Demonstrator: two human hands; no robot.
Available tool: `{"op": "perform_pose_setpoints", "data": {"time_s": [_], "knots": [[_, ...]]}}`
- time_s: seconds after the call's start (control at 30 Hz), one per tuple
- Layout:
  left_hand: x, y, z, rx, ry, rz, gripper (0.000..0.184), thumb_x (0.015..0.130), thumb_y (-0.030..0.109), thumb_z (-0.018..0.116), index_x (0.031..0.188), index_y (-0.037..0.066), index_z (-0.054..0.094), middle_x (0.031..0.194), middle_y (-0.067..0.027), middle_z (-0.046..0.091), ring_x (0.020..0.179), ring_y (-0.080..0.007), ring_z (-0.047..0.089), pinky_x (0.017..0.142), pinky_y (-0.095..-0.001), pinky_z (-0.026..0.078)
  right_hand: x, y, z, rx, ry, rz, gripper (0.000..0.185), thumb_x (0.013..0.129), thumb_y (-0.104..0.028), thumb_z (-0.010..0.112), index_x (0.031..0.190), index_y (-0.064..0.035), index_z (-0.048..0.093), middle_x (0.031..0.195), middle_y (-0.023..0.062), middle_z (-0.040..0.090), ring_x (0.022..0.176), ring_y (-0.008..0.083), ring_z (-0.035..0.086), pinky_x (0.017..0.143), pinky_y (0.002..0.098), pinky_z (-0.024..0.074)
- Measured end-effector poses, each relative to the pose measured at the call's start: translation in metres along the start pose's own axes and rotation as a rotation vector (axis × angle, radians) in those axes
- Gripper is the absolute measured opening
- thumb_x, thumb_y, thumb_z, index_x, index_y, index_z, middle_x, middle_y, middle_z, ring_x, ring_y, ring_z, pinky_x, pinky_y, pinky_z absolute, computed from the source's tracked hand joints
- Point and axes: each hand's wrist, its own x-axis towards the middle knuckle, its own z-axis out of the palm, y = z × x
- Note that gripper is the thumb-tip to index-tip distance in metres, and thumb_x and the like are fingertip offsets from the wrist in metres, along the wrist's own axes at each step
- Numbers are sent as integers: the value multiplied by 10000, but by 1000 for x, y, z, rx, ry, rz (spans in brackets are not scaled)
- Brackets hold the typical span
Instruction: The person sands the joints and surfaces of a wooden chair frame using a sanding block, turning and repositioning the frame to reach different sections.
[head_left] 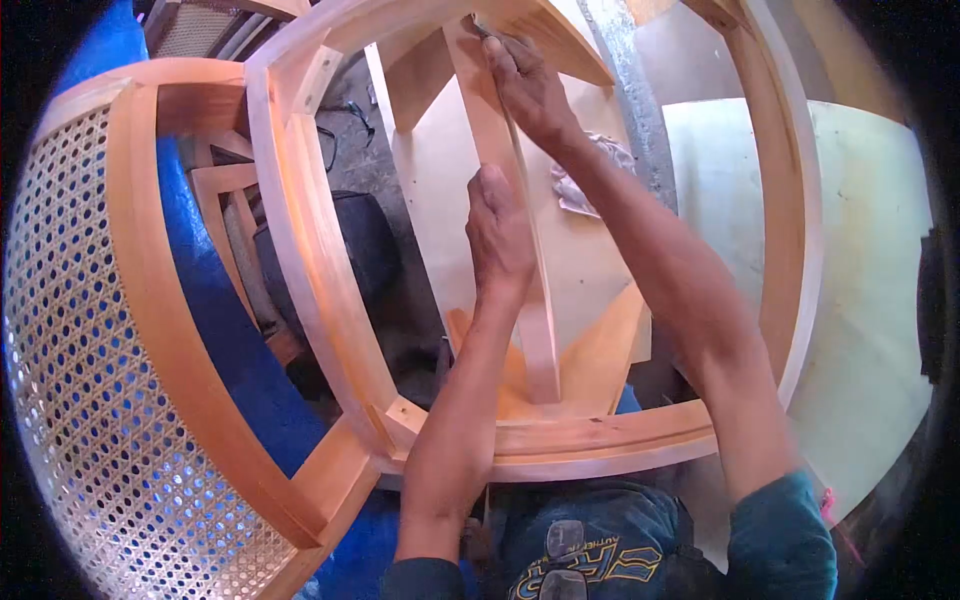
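A pale wooden chair frame with curved sides stands around my arms. A long wooden bar runs down its middle, between angled wooden braces at the near end and more at the far end. My left hand is closed around the bar about halfway along. Farther up, my right hand is closed at the bar's far end, its fingertips on a small dark piece. What kind of piece that is I cannot make out.
At the left stands a chair part with a woven cane panel over a blue sheet. A black bag lies on the floor. A crumpled cloth rests on the pale board. Another pale board is at the right.
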Motion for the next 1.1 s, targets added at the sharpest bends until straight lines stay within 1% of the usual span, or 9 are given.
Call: {"op": "perform_pose_setpoints", "data": {"time_s": [0.27, 0.3, 0.37, 0.43, 0.57, 0.67, 0.8, 0.83, 1.1], "knots": [[2, -9, 4, -23, 76, 49, 596, 925, 474, 222, 1147, -35, 435, 1102, -283, 508, 1053, -419, 466, 899, -423, 353, -5, -16, -5, 58, -77, 115, 485, 933, -383, 337, 1185, 5, 483, 1193, 218, 497, 1152, 335, 448, 936, 363, 361], [2, -5, 5, -8, 92, 40, 600, 928, 473, 227, 1129, -46, 450, 1093, -271, 515, 1043, -396, 475, 902, -406, 351, -6, -10, 2, -71, 8, 29, 420, 943, -313, 392, 1209, -2, 487, 990, 91, 552, 940, 183, 484, 850, 314, 380], [-1, 0, 4, 1, 103, 11, 604, 930, 470, 231, 1109, -57, 466, 1084, -264, 521, 1035, -382, 481, 905, -393, 348, -25, -26, 2, 27, 76, -61, 353, 936, -262, 379, 1124, -2, 525, 992, 185, 569, 969, 282, 532, 830, 372, 405], [-3, 2, 3, -14, 99, -18, 602, 929, 467, 230, 1107, -57, 465, 1086, -273, 519, 1043, -402, 475, 905, -401, 346, -31, -44, -2, 79, 52, -103, 382, 949, -258, 347, 1193, 7, 472, 1100, 198, 560, 1069, 282, 518, 864, 378, 398], [1, -3, 4, -23, 60, 6, 633, 902, 499, 204, 1163, -35, 421, 1053, -327, 516, 1028, -462, 474, 882, -451, 363, 2, -27, -8, -63, -96, 200, 416, 944, -280, 358, 1223, 10, 466, 1160, 174, 547, 1099, 275, 507, 924, 326, 379], [1, -7, 2, 10, 74, 36, 630, 903, 494, 203, 1161, -37, 423, 1037, -327, 524, 1015, -463, 483, 879, -453, 367, -41, -29, -2, 168, -1, 265, 373, 936, -272, 417, 1188, -10, 498, 956, 110, 555, 897, 212, 504, 827, 295, 396], [2, -6, 3, 11, 77, 44, 623, 906, 481, 201, 1157, -44, 424, 1025, -324, 531, 1008, -463, 488, 879, -455, 367, -4, -30, -3, 203, -76, -92, 407, 944, -284, 358, 1179, 15, 501, 1100, 185, 564, 1067, 275, 519, 917, 328, 380], [2, -6, 3, 3, 77, 41, 622, 907, 477, 201, 1156, -47, 424, 1022, -324, 532, 1008, -463, 488, 880, -455, 367, 6, -28, -1, -49, 23, -128, 406, 945, -281, 359, 1200, 8, 489, 1136, 173, 552, 1103, 254, 497, 937, 326, 363], [2, -6, 2, 31, 77, 51, 641, 909, 488, 203, 1172, -55, 419, 1061, -318, 525, 1041, -453, 481, 899, -444, 364, -14, -28, -5, 53, -27, 16, 381, 945, -272, 367, 1185, -12, 508, 1112, 172, 567, 1079, 247, 513, 913, 319, 379]]}}
